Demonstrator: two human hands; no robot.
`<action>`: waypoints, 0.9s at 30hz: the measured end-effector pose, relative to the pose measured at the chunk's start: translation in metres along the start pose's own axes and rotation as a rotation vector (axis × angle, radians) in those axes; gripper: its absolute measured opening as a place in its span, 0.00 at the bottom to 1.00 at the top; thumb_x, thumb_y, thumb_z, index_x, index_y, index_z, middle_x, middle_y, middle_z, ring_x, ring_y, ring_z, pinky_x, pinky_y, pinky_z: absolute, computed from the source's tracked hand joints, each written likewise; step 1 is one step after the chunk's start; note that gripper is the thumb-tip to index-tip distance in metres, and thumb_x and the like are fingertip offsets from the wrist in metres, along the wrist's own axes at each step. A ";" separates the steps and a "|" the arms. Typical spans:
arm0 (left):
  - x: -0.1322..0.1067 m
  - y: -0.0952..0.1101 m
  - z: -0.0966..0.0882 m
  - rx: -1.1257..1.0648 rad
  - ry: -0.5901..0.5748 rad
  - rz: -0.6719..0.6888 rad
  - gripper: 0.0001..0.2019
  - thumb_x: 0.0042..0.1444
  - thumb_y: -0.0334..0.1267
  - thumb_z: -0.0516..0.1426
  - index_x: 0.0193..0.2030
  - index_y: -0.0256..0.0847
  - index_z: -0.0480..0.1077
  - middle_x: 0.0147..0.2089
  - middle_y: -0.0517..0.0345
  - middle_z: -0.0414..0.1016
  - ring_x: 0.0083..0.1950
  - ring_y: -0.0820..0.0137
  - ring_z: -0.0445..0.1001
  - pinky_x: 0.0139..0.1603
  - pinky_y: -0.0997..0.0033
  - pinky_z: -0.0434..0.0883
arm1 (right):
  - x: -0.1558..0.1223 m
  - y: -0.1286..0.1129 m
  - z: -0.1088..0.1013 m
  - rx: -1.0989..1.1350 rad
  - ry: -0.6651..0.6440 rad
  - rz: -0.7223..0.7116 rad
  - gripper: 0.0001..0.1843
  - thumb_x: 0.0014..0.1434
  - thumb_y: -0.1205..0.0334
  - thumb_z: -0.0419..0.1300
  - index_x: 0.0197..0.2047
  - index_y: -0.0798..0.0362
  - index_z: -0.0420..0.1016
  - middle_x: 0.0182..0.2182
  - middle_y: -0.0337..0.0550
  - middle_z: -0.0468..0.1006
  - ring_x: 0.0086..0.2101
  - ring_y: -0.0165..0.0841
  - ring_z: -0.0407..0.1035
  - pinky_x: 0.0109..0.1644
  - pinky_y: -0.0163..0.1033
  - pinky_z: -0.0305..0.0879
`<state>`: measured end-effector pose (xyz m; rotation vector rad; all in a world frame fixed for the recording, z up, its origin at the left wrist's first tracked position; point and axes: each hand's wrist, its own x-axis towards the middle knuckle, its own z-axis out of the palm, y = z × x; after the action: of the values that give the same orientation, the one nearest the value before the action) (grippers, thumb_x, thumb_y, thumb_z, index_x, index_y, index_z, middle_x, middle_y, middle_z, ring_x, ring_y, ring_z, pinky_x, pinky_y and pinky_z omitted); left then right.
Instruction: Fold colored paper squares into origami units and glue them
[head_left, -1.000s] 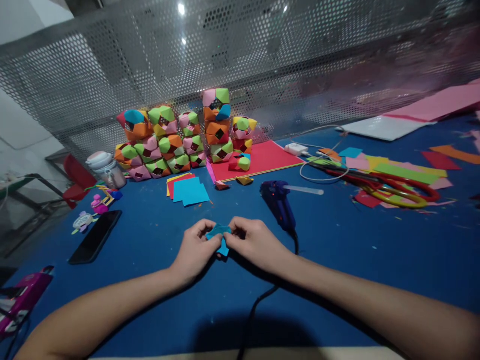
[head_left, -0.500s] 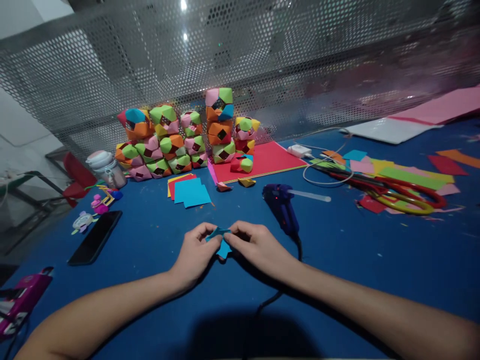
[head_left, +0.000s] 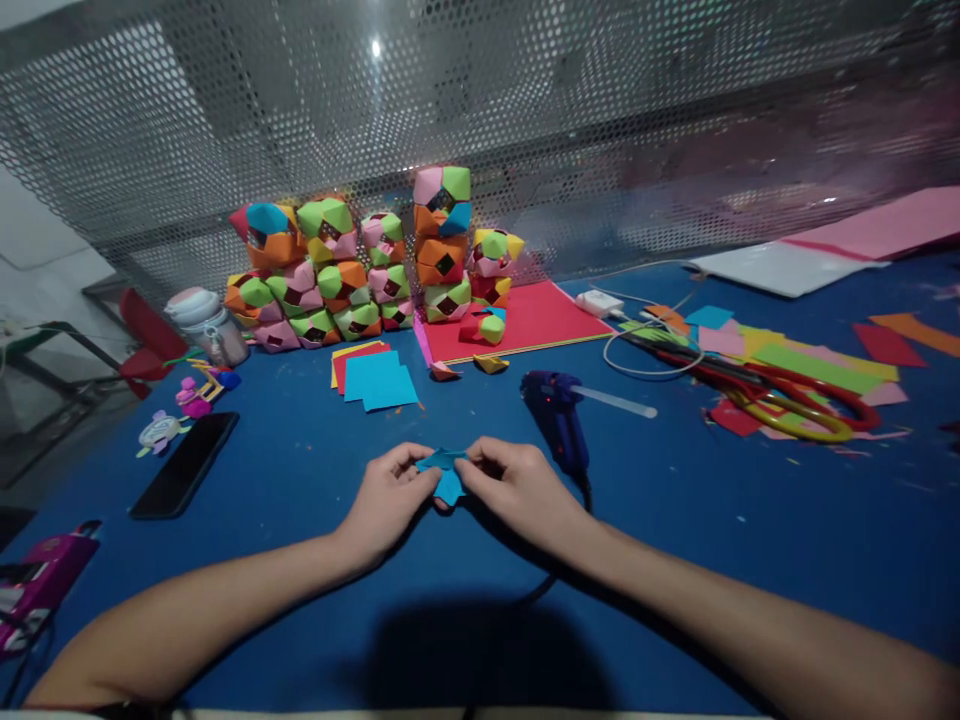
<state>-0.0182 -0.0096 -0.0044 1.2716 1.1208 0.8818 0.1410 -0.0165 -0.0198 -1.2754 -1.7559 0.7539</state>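
A small piece of folded blue paper (head_left: 448, 484) is held just above the blue table (head_left: 300, 600). My left hand (head_left: 388, 500) pinches its left side between thumb and fingers. On the opposite side, my right hand (head_left: 517, 490) grips the paper the same way. The paper's lower corner points toward me, and its upper edge shows creases. My fingertips hide parts of its sides. Beyond my hands lie blue, red and yellow paper squares (head_left: 380, 380). To the right rests a dark blue glue gun (head_left: 562, 420) with a clear glue stick in it.
Folded paper cubes (head_left: 345, 290) stand stacked at the back, beside a red sheet (head_left: 525, 320). Two small folded pieces, one orange-yellow (head_left: 491, 364), lie before it. Scissors (head_left: 802, 400) rest among paper scraps at right. A phone (head_left: 185, 465) and a jar (head_left: 206, 325) are at left.
The blue paper's upper part has opened out a little between my fingers, showing more of its folded surface. Both hands keep their hold, and the camera view has shifted slightly.
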 end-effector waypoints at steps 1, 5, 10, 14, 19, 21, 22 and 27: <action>0.001 -0.001 -0.001 0.005 0.022 0.010 0.06 0.49 0.36 0.58 0.33 0.35 0.68 0.23 0.62 0.70 0.25 0.75 0.70 0.31 0.74 0.68 | -0.001 -0.002 0.001 0.012 -0.020 0.001 0.11 0.56 0.61 0.52 0.24 0.53 0.67 0.19 0.34 0.66 0.22 0.27 0.60 0.27 0.32 0.54; 0.004 -0.005 -0.003 0.004 0.057 0.040 0.06 0.47 0.35 0.58 0.31 0.36 0.67 0.23 0.64 0.69 0.23 0.75 0.69 0.28 0.74 0.68 | -0.001 -0.006 0.003 0.022 -0.075 0.006 0.07 0.55 0.61 0.54 0.28 0.53 0.69 0.21 0.35 0.69 0.24 0.28 0.62 0.28 0.32 0.55; 0.005 -0.007 -0.005 0.019 0.050 0.029 0.07 0.46 0.37 0.59 0.30 0.36 0.68 0.23 0.64 0.69 0.23 0.77 0.67 0.26 0.76 0.67 | -0.001 -0.005 0.005 -0.009 -0.069 -0.003 0.09 0.56 0.62 0.53 0.26 0.53 0.68 0.20 0.35 0.68 0.23 0.27 0.61 0.26 0.32 0.54; 0.006 -0.005 -0.007 0.034 0.072 0.042 0.07 0.46 0.38 0.59 0.30 0.36 0.68 0.23 0.64 0.68 0.21 0.78 0.65 0.23 0.77 0.65 | 0.001 -0.006 0.000 -0.067 -0.097 -0.050 0.09 0.58 0.60 0.52 0.31 0.54 0.70 0.24 0.38 0.72 0.26 0.29 0.64 0.29 0.34 0.58; 0.009 -0.005 -0.011 0.005 0.103 0.044 0.07 0.47 0.38 0.58 0.28 0.36 0.64 0.21 0.65 0.67 0.18 0.78 0.64 0.19 0.77 0.64 | 0.003 -0.022 -0.023 -0.275 -0.176 -0.146 0.12 0.59 0.58 0.52 0.44 0.54 0.68 0.40 0.47 0.73 0.36 0.34 0.68 0.40 0.40 0.62; 0.009 -0.006 -0.012 -0.034 0.096 0.036 0.07 0.48 0.37 0.57 0.27 0.37 0.63 0.21 0.64 0.68 0.18 0.77 0.65 0.20 0.76 0.65 | -0.001 -0.028 -0.037 -0.348 -0.244 -0.160 0.13 0.59 0.59 0.52 0.45 0.53 0.67 0.39 0.47 0.73 0.35 0.34 0.69 0.39 0.40 0.63; 0.009 -0.007 -0.013 -0.054 0.091 0.033 0.07 0.48 0.37 0.57 0.27 0.37 0.63 0.21 0.64 0.68 0.18 0.77 0.66 0.20 0.76 0.66 | -0.004 -0.028 -0.045 -0.373 -0.277 -0.160 0.12 0.59 0.59 0.52 0.45 0.53 0.68 0.39 0.47 0.74 0.35 0.34 0.69 0.38 0.39 0.63; 0.011 -0.008 -0.016 -0.141 0.103 -0.010 0.06 0.46 0.35 0.58 0.26 0.36 0.64 0.22 0.63 0.69 0.20 0.76 0.68 0.22 0.75 0.68 | -0.028 -0.002 -0.086 -0.455 -0.273 -0.044 0.15 0.56 0.52 0.55 0.23 0.50 0.71 0.19 0.40 0.72 0.19 0.32 0.66 0.23 0.37 0.56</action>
<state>-0.0317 0.0044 -0.0130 1.1143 1.1240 1.0102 0.2199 -0.0436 0.0159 -1.4734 -2.2608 0.5371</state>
